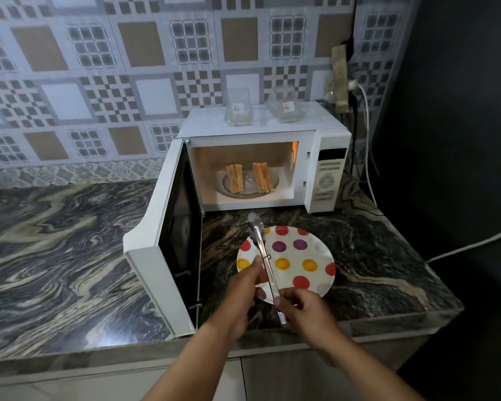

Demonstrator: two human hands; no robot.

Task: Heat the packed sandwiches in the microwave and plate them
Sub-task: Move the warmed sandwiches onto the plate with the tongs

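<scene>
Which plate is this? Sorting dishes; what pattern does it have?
White plate with red, yellow, purple dots; head view.

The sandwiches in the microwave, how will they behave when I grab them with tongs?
The sandwiches stand on edge on the glass tray, so they would probably tip if nudged. They look layered, so the slices may slide apart. The metal tongs could dent soft bread.

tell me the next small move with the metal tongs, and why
Probably reach the metal tongs, held by both hands (left hand, right hand), into the open white microwave for one toasted sandwich: both remain inside, and the spotted plate has none.
</scene>
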